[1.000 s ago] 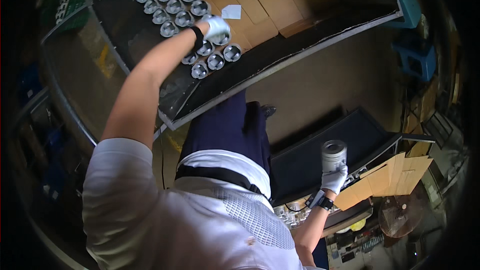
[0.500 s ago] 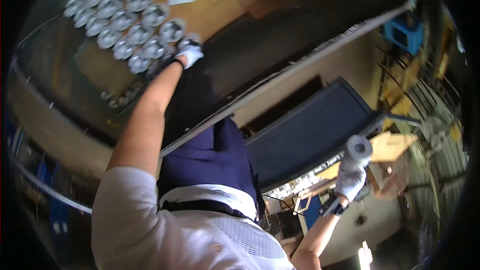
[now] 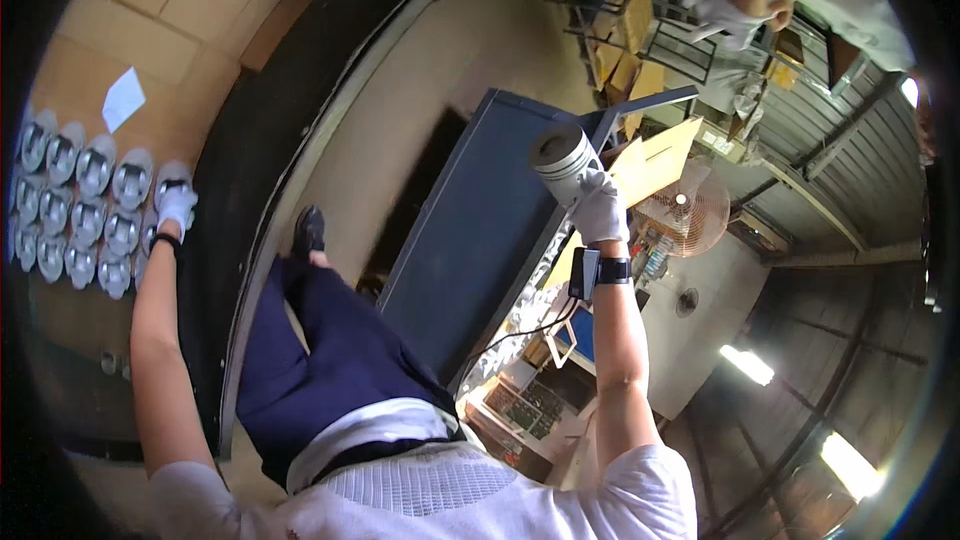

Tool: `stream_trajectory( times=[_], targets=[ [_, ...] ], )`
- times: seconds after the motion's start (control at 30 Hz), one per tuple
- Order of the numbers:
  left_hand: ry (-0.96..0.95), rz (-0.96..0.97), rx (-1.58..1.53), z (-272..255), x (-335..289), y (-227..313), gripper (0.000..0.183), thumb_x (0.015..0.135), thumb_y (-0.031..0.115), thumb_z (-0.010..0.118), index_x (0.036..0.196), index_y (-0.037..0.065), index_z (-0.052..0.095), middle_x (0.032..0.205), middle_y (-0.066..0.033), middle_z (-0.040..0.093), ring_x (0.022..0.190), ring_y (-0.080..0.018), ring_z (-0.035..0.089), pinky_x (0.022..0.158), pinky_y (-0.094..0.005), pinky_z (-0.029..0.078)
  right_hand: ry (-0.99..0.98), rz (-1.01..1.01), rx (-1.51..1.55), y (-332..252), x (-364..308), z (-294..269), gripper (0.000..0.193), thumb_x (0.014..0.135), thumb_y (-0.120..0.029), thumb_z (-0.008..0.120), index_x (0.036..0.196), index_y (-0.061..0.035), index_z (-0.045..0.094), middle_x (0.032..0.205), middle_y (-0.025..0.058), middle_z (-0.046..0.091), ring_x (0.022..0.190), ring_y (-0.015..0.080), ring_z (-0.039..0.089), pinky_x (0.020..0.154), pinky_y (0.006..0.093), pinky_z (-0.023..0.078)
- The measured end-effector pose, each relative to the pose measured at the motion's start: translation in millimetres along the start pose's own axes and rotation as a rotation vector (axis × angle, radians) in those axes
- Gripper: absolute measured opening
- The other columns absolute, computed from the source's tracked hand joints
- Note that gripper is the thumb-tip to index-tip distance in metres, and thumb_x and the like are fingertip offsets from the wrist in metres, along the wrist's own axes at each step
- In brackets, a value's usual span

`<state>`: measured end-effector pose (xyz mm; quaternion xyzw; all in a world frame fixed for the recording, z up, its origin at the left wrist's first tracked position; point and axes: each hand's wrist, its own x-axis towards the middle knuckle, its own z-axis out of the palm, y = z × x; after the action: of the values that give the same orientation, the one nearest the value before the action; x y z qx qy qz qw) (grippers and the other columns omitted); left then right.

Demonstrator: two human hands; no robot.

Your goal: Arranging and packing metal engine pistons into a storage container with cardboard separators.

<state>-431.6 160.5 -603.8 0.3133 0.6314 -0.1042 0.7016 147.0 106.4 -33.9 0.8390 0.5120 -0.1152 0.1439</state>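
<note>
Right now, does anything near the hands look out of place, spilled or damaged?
Only the white paper looks slightly odd: it lies askew on the brown cardboard, near neat rows of metal parts. Nothing looks spilled or plainly damaged near the left hand or the right hand.

No lettering, number or sign can be read here.

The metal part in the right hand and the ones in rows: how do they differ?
The held part is up in the right hand, while the row parts rest close together. The held part shows a round end and banded side; the row parts show dark hollows. Both look like silvery metal.
</note>
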Motion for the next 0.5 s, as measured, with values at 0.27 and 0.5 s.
stream_trajectory(
  times=[0.27,0.5],
  targets=[
    [0.374,0.075,0.673,1,-26,22,0.033,0.069,0.026,0.072,0.091,0.001,0.069,0.096,-0.0212,0.068,0.089,-0.037,0.066,0.081,-0.0448,0.051,0.005,0.531,1.923,8,33,2,0.031,0.089,-0.011,0.051,0.118,-0.0008,0.055,0.12,0.0093,0.062,0.109,0.0224,0.057,0.1,0.0352,0.041],
    [0.419,0.097,0.527,-13,13,-14,0.032,0.069,0.024,0.073,0.091,0.001,0.068,0.095,-0.0183,0.068,0.09,-0.0343,0.064,0.081,-0.0419,0.051,0.19,0.567,1.824,22,33,-5,0.04,0.089,-0.015,0.051,0.128,-0.0056,0.051,0.131,0.0102,0.056,0.123,0.0274,0.048,0.112,0.0507,0.023]
  ],
)
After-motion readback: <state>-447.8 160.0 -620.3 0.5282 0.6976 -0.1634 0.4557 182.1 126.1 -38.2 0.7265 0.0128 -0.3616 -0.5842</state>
